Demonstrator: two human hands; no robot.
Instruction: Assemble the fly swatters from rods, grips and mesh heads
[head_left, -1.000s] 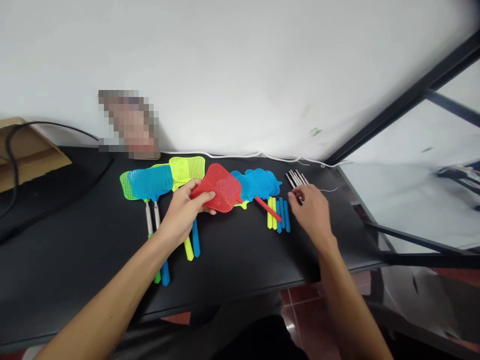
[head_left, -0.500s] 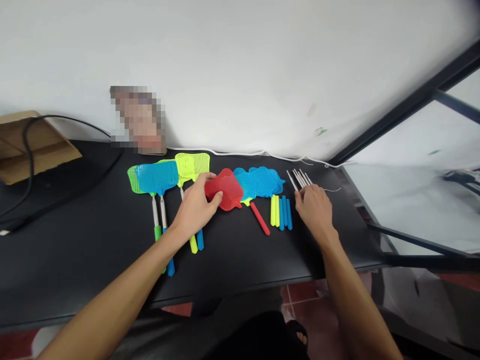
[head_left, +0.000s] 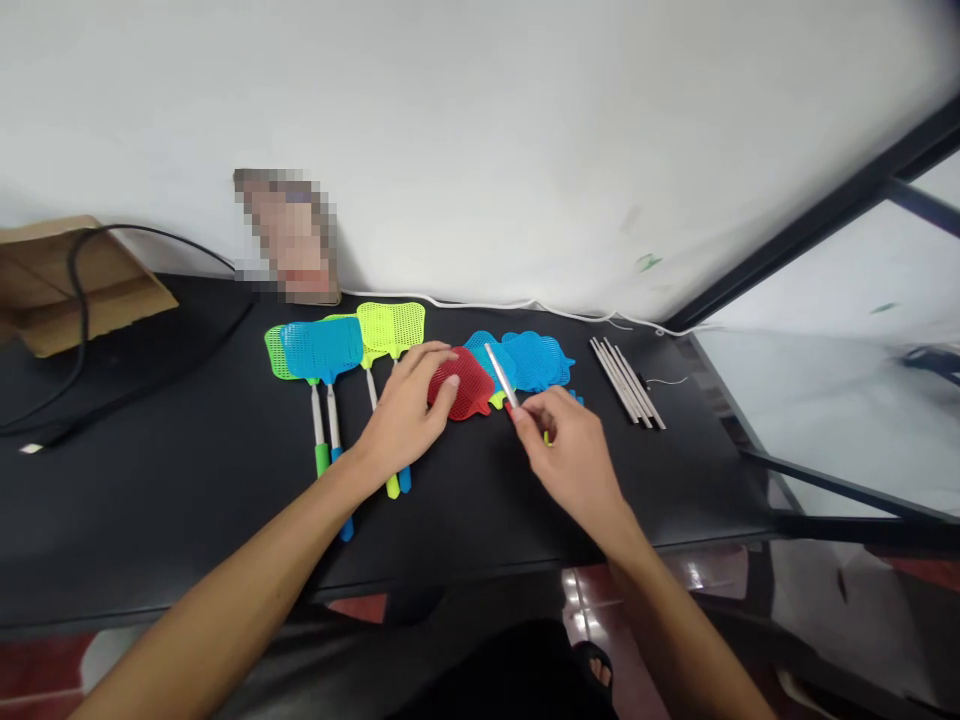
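Note:
My left hand [head_left: 409,410] is closed on a red fly swatter head [head_left: 465,385], thumb on its near face. Between the fingers of my right hand [head_left: 566,435] is a thin metal rod [head_left: 501,372], tilted up toward the red head and apart from the left hand. Blue swatter heads [head_left: 541,360] lie overlapping just behind. Several more metal rods [head_left: 626,382] rest side by side to the right. My right hand mostly hides the loose coloured handles and the red handle. Left of my hands lie swatters with rods and handles, among them a blue one [head_left: 322,348] and a yellow-green one [head_left: 391,328].
A cardboard box [head_left: 90,290] with a black cable [head_left: 79,300] stands at the far left of the black table [head_left: 187,480]. A blurred-out object [head_left: 296,240] leans on the wall. A white cord [head_left: 480,304] runs along the wall. A dark metal frame [head_left: 817,200] rises at the right.
My right hand has taken one metal rod from the group at the right and brought it left toward the red swatter head. My left hand keeps hold of that head.

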